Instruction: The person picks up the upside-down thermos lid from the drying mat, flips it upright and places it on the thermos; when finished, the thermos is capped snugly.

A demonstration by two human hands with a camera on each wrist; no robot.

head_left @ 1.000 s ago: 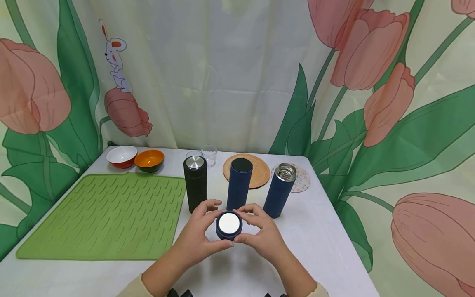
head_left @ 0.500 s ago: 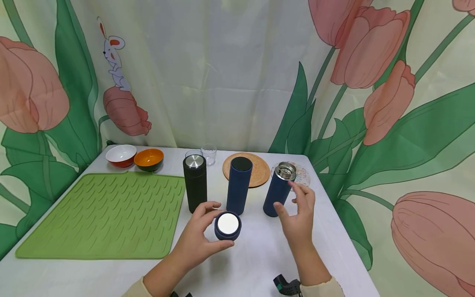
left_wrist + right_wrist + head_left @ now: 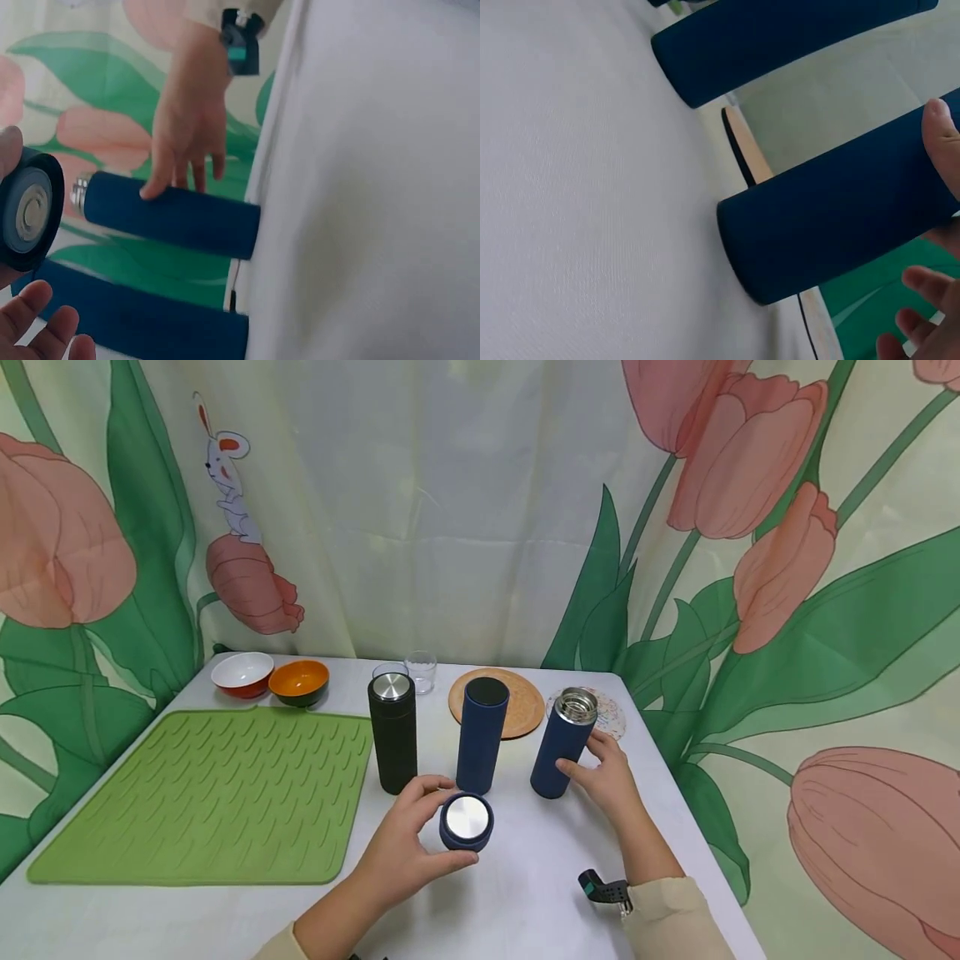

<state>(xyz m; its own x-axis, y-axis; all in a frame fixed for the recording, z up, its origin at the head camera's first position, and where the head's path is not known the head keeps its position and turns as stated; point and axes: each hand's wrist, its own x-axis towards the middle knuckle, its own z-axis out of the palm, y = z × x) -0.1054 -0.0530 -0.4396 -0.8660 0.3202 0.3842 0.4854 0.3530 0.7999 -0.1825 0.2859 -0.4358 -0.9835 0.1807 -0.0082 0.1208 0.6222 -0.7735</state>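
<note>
- Navy lid, silver disc on top, sits in the left hand: thumb and fingers curl round its rim, lifted just in front of the capped navy flask.
- Left wrist view: lid shows its ringed underside; most of the palm is cut off.
- Right hand has thumb and fingers half closed on the open navy flask, steel mouth bare, upright on the white table.
- Right wrist view crops the fingers; how firm the grip is, can't tell.
- No label or writing readable on either flask, nor on the black flask.
</note>
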